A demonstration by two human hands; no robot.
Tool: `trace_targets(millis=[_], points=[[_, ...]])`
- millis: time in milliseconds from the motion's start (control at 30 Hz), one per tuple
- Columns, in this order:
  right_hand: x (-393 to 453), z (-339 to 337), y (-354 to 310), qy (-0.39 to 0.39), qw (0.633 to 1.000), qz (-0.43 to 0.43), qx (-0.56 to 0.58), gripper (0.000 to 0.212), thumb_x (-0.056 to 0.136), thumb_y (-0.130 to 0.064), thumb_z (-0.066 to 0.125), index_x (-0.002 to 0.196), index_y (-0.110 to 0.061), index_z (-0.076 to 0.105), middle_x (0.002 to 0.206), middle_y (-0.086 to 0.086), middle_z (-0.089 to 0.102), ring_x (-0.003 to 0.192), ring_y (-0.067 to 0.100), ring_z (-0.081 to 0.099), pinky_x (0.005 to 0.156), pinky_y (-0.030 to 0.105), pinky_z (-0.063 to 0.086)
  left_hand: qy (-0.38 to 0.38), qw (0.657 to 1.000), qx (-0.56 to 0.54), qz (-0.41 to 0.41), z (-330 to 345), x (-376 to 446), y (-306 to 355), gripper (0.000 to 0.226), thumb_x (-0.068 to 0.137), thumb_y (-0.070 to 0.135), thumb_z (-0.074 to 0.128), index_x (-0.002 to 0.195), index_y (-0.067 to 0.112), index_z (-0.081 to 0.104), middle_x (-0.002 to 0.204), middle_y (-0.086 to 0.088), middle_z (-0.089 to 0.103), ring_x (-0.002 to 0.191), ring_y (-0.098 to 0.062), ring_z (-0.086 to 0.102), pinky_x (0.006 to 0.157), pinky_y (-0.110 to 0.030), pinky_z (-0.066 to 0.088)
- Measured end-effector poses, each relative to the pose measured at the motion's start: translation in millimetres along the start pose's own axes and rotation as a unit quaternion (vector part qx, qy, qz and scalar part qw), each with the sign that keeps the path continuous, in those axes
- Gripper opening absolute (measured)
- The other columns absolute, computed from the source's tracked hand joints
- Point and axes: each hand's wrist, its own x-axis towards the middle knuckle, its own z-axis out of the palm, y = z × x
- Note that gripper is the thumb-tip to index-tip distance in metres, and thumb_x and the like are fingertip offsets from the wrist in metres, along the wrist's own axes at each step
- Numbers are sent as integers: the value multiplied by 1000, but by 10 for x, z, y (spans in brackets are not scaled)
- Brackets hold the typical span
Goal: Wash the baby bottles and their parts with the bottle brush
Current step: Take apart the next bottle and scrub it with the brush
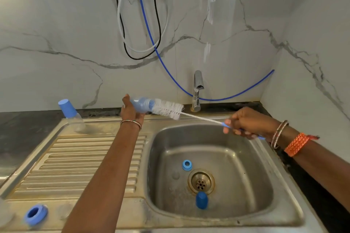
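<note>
Above the sink (284,212), the left hand (130,111) grips the light, likely slippery bottle (141,104) by its base while the right hand (248,124) clasps the brush (167,108) handle

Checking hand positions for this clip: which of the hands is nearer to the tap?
Right. The right hand, gripping the brush handle, is just right of and below the tap. The left hand, holding the bottle, is farther off to the tap's left.
</note>
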Motion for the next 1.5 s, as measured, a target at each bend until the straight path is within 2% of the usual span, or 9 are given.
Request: trace_targets(millis=[167,300,400,500,700,933,1233,1367,1500], points=[[84,130,127,365,845,-209,-330,12,77,-10,72,74,-16,62,68,1,61,64,23,54,63,26,32,38,997,43,-43,-65,-24,-127,53,87,52,56,121,15,42,124,-6,47,110,-23,52,94,-42,49],[147,57,136,132,979,-60,-145,21,88,-24,63,69,-15,66,54,-4,56,48,10,48,51,20,36,-14,999,20,-49,-126,-7,-202,46,93,43,50,122,7,46,124,-13,52,103,-27,58,69,-34,57],[153,49,229,-97,992,82,19,37,98,-28,46,68,-10,58,42,-6,38,31,5,27,35,15,23,-53,997,19,-52,-144,-41,-205,42,96,40,42,116,3,48,115,-18,53,95,-27,58,82,-39,51],[147,76,294,34,993,-23,-112,32,96,-29,54,69,-17,65,48,-11,50,43,4,47,50,20,37,-87,994,13,-66,-179,-91,-168,27,95,35,40,94,11,52,92,-11,55,83,-22,57,73,-34,52],[181,190,393,335,840,-240,-352,16,71,-6,76,83,-18,73,79,2,70,76,27,64,76,38,46,-75,969,130,-194,-283,-143,-177,28,89,42,52,99,16,54,101,-12,59,94,-27,57,80,-39,50],[252,105,467,53,990,-95,-89,41,93,-21,55,54,-16,67,39,-9,48,40,4,43,58,27,36,-103,980,53,-159,-242,-174,-223,17,96,18,43,88,9,54,84,-9,60,78,-20,60,60,-27,56],[215,111,534,311,851,-254,-338,9,78,-17,74,86,-22,76,71,-2,68,68,22,61,60,25,41,-127,958,119,-229,-465,-216,-268,32,91,30,59,112,6,53,106,-19,61,81,-28,69,62,-36,60],[218,158,473,31,990,15,-135,41,93,-36,39,63,-17,60,55,-6,46,49,7,43,51,19,36,-65,987,78,-128,-432,-192,-371,40,89,29,63,120,7,51,118,-19,57,99,-30,62,62,-35,60],[143,229,730,-127,972,162,114,40,101,-28,36,72,-10,54,45,-5,30,34,5,21,35,15,17,38,992,121,-26,-467,-208,-585,43,87,30,66,117,2,54,114,-19,59,101,-33,62,59,-34,57]])
